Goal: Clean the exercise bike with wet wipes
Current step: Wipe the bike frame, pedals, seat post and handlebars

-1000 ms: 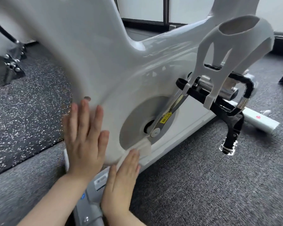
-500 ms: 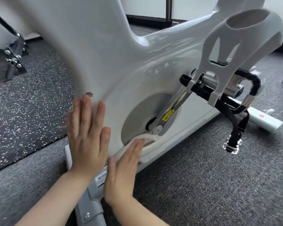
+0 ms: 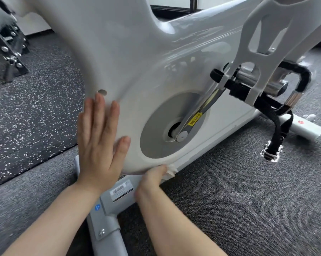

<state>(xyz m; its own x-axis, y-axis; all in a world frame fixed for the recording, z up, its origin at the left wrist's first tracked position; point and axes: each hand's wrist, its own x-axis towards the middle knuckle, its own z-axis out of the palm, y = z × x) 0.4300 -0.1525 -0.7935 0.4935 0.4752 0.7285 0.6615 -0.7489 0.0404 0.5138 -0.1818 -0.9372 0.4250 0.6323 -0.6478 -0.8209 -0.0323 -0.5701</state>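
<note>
— Pinched under my right hand point(image 3: 152, 179) is the wet wipe point(image 3: 170, 172); my fingers curl over it and press it against the bottom edge of the exercise bike point(image 3: 130, 58), right where the white housing rounds off above the floor. Only a crumpled white corner of it shows past my fingertips.

— And your other hand?

— My left hand point(image 3: 98, 143) lies flat on the housing with the fingers straight and spread, gripping nothing. Its fingertips reach just below a small round hole point(image 3: 102, 92) in the shell.

— Where does that put the wipe on the bike?

— Low down, below the grey disc point(image 3: 167, 130) that surrounds the crank axle. The silver crank arm point(image 3: 196, 115) with its yellow sticker runs up and to the right from that disc, toward the pedal point(image 3: 272, 87) with its black strap.

— What is under your arms?

— A grey base bar point(image 3: 108, 224) of the frame, with a barcode label point(image 3: 121, 191) and a small blue round sticker point(image 3: 97, 207) on it. It sits between my two forearms.

— And the floor?

— Grey carpet point(image 3: 248, 200) on my right, black speckled rubber matting point(image 3: 26, 117) on my left. A white stabiliser bar point(image 3: 304, 127) rests on the carpet behind the pedal, and part of another machine's dark metal foot point(image 3: 10, 47) stands on the matting at the top left.
</note>
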